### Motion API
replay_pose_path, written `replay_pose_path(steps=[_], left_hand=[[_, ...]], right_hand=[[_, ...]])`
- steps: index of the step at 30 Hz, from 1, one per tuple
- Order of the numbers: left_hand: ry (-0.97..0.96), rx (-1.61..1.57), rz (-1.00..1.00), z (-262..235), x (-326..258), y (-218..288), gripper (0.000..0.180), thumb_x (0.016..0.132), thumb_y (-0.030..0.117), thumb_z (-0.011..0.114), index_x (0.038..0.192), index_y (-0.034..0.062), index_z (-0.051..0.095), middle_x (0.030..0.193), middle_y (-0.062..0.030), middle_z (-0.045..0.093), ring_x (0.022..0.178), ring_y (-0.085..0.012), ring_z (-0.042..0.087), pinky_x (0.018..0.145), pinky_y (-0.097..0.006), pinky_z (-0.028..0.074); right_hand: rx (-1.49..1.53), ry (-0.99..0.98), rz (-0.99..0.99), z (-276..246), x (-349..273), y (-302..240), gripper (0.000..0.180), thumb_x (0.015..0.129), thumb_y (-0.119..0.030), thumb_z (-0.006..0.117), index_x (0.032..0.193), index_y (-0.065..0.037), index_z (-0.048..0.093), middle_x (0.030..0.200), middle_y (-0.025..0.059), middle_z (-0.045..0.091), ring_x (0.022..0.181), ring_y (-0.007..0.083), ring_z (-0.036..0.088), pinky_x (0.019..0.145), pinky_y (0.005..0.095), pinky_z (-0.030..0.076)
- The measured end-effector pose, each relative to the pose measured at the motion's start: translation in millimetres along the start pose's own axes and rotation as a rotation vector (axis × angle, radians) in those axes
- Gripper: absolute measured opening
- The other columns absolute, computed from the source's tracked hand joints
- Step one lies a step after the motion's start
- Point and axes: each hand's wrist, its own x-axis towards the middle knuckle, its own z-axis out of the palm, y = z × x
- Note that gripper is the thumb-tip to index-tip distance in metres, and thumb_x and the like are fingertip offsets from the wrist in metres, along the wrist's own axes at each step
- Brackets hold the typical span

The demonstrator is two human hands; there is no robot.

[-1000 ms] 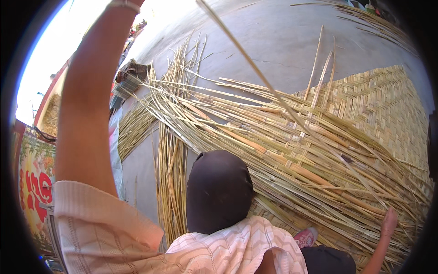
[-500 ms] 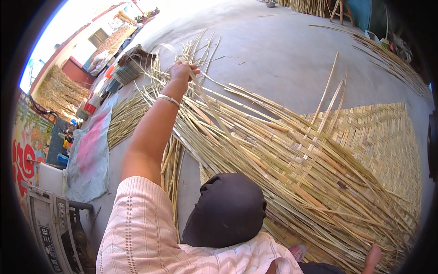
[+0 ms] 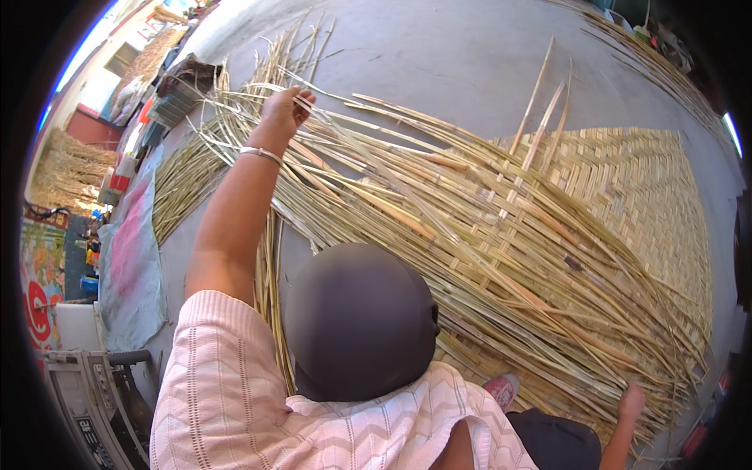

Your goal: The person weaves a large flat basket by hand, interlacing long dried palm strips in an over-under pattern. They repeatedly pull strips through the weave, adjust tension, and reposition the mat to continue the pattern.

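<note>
Grey concrete floor (image 3: 470,55) all around here, pretty sunlit. On the left there's a crumpled grey tarp with a pink patch (image 3: 129,266) spread on the ground, a white box (image 3: 78,325) just beside its lower end, and a grey machine casing (image 3: 86,399) near the bottom corner. Farther back there's a heap of dry straw (image 3: 66,168) and a dark stacked crate (image 3: 180,86).

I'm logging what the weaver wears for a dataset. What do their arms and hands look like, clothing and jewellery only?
The left hand is bare, with a thin silver bangle at the wrist. A short pale pink knitted sleeve with a zigzag pattern covers the upper arm. The right hand is bare, no glove or jewellery visible.
</note>
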Motion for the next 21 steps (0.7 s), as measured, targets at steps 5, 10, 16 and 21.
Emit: replay_pose_path(steps=[5,10,16,21], left_hand=[[-0.198,0.248,-0.015,-17,4,-12,0.028,0.098,0.03,0.052,0.108,0.0034,0.055,0.099,-0.0106,0.069,0.084,-0.0191,0.068,0.062,-0.03,0.052],[-0.268,0.832,0.006,-34,-16,-99,0.033,0.095,0.031,0.057,0.11,0.0028,0.063,0.09,-0.0062,0.069,0.074,-0.0131,0.062,0.064,-0.028,0.049],[-0.367,0.962,-0.178,-37,-86,-174,0.039,0.091,0.034,0.064,0.101,-0.0036,0.065,0.074,-0.0083,0.067,0.063,-0.0138,0.065,0.051,-0.025,0.05],[-0.236,0.409,-0.586,-29,-100,-202,0.048,0.094,0.031,0.06,0.121,-0.007,0.049,0.109,-0.0196,0.063,0.08,-0.0207,0.068,0.054,-0.025,0.055]], right_hand=[[-0.006,0.104,-0.079,-29,10,-41,0.007,0.085,-0.005,0.054,0.087,-0.001,0.059,0.088,0.0208,0.062,0.084,0.0396,0.06,0.072,0.0493,0.048],[0.073,0.151,-0.198,-40,33,-59,0.009,0.086,-0.011,0.057,0.089,-0.002,0.06,0.088,0.0194,0.063,0.087,0.0388,0.061,0.073,0.0491,0.048],[0.216,0.049,-0.26,-70,42,-84,0.019,0.087,-0.021,0.06,0.091,-0.002,0.06,0.089,0.0223,0.063,0.087,0.0417,0.059,0.076,0.0501,0.046],[0.278,-0.018,-0.314,-89,45,-106,0.027,0.088,-0.03,0.06,0.092,-0.003,0.06,0.09,0.0237,0.062,0.087,0.0438,0.058,0.075,0.0512,0.045]])
